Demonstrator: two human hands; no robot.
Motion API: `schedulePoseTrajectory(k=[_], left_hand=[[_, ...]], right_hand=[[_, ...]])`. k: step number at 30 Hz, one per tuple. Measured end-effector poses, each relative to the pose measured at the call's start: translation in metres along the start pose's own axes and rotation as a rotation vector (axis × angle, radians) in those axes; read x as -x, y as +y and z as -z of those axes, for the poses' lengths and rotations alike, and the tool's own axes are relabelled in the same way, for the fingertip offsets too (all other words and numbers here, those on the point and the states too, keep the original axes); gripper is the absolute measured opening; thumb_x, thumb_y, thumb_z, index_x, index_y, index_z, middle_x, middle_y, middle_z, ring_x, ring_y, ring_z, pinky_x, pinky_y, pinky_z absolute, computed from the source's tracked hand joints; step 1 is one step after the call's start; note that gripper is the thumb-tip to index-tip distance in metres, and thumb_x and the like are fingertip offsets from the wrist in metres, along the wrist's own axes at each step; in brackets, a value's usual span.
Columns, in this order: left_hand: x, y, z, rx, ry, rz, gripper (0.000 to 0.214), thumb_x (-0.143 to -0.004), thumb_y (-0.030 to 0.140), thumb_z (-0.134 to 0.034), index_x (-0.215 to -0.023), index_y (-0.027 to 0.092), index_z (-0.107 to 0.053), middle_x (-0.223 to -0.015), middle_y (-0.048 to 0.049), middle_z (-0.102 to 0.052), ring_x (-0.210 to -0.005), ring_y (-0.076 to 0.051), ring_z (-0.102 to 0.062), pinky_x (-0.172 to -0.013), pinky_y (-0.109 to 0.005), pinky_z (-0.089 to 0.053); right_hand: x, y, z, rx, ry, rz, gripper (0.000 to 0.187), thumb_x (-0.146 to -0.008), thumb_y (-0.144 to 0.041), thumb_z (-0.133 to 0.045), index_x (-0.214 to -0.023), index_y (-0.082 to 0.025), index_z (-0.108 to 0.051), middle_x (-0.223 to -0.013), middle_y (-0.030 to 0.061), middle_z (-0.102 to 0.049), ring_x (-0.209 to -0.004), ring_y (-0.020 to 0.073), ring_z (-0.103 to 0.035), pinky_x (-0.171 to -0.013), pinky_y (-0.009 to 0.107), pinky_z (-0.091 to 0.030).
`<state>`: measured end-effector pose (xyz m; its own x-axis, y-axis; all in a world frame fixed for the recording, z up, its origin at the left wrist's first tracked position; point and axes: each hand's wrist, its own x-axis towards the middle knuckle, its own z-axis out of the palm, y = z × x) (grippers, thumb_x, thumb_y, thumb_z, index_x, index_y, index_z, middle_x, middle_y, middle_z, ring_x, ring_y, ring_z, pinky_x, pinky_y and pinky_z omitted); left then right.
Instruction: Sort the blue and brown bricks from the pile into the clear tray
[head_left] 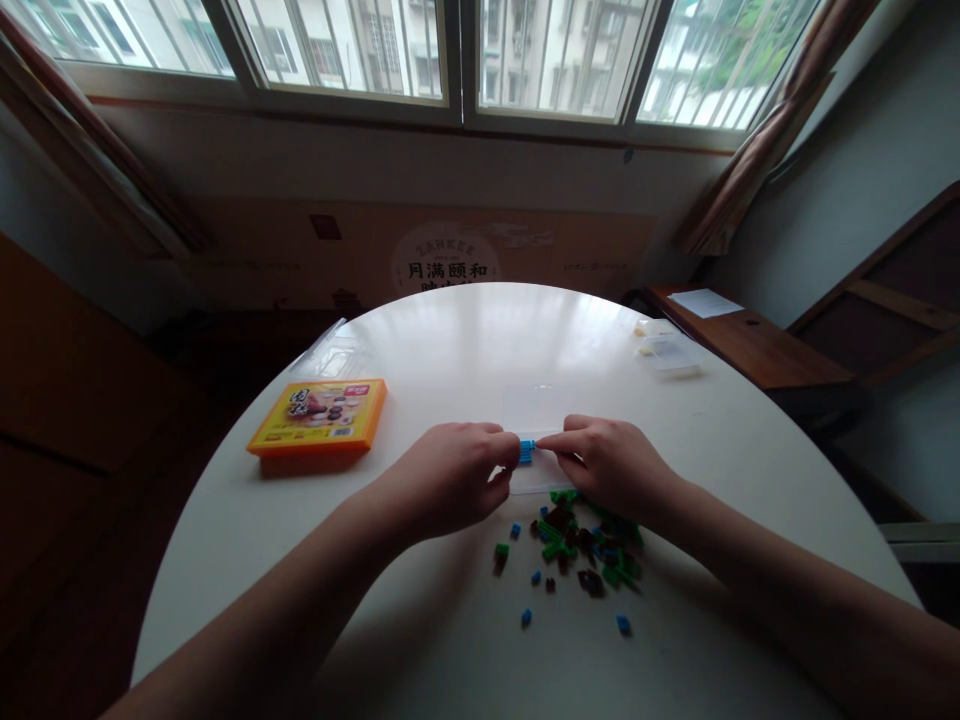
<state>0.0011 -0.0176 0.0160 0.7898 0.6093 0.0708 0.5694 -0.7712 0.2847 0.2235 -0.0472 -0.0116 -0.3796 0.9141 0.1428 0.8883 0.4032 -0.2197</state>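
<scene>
My left hand (pixel 469 475) is closed in a pinch on a small cluster of blue building bricks (pixel 526 453), partly hidden by its fingertips. From the other side, my right hand (pixel 604 460) stretches its index finger to touch the right end of the cluster. Its thumb stands apart, and the remaining fingers are curled under. Both hands are over a clear plastic box (pixel 529 484). Just below it, a loose pile of small green, brown and blue bricks (pixel 555 545) lies on the white table (pixel 420 620), partly behind my right hand.
At the left stands an orange box with a yellow printed cover (pixel 319 415), beside a clear plastic lid (pixel 334 350). A clear container (pixel 667 355) with small pale pieces nearby is at the back right. Beyond the table's right edge is a wooden desk (pixel 772 345) with paper.
</scene>
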Motion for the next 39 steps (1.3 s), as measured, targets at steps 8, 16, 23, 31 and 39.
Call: schedulePoseTrajectory(k=[8, 16, 23, 31, 39], left_hand=[[-0.0004, -0.0002, 0.0003, -0.002, 0.005, -0.012, 0.01, -0.08, 0.016, -0.057, -0.085, 0.018, -0.065, -0.081, -0.0021, -0.066, -0.062, -0.012, -0.056, -0.055, -0.022, -0.038], [-0.0007, -0.0014, -0.0004, 0.0, 0.005, -0.024, 0.011, -0.081, 0.016, -0.057, -0.087, 0.019, -0.065, -0.082, -0.0021, -0.065, -0.062, -0.012, -0.057, -0.055, -0.022, -0.039], [-0.0006, -0.0016, -0.0006, 0.006, -0.003, -0.017, 0.011, -0.081, 0.016, -0.056, -0.088, 0.019, -0.065, -0.084, -0.0019, -0.065, -0.064, -0.012, -0.057, -0.056, -0.023, -0.039], [0.0003, -0.0008, 0.0014, 0.0, 0.032, -0.024, 0.01, -0.082, 0.017, -0.056, -0.087, 0.019, -0.064, -0.083, -0.0021, -0.066, -0.062, -0.012, -0.057, -0.056, -0.023, -0.04], [-0.0017, 0.0002, -0.0025, 0.215, 0.154, 0.002, 0.009, -0.079, 0.011, -0.057, -0.079, 0.016, -0.064, -0.074, -0.0008, -0.065, -0.061, -0.011, -0.056, -0.059, -0.022, -0.044]], right_hand=[[-0.0005, -0.0004, -0.0007, 0.006, -0.01, 0.0, 0.027, -0.09, -0.023, -0.054, -0.103, -0.032, -0.076, -0.08, -0.0001, -0.066, -0.064, 0.0112, -0.056, -0.057, 0.024, -0.034], [-0.0015, -0.0037, 0.0006, 0.016, -0.015, -0.037, 0.027, -0.091, -0.024, -0.054, -0.103, -0.033, -0.076, -0.083, 0.0004, -0.067, -0.064, 0.0113, -0.056, -0.056, 0.024, -0.034], [-0.0017, -0.0041, -0.0002, 0.001, -0.003, -0.039, 0.026, -0.09, -0.024, -0.053, -0.1, -0.033, -0.076, -0.083, 0.0001, -0.067, -0.064, 0.0116, -0.056, -0.056, 0.024, -0.033], [0.0003, -0.0024, -0.0021, 0.007, 0.04, -0.037, 0.027, -0.087, -0.02, -0.055, -0.1, -0.033, -0.076, -0.083, -0.0007, -0.069, -0.066, 0.0123, -0.058, -0.058, 0.025, -0.036], [0.0058, 0.0015, 0.0029, -0.11, 0.31, 0.027, 0.028, -0.086, -0.016, -0.055, -0.101, -0.026, -0.075, -0.081, 0.0008, -0.068, -0.068, 0.0131, -0.058, -0.063, 0.026, -0.042]])
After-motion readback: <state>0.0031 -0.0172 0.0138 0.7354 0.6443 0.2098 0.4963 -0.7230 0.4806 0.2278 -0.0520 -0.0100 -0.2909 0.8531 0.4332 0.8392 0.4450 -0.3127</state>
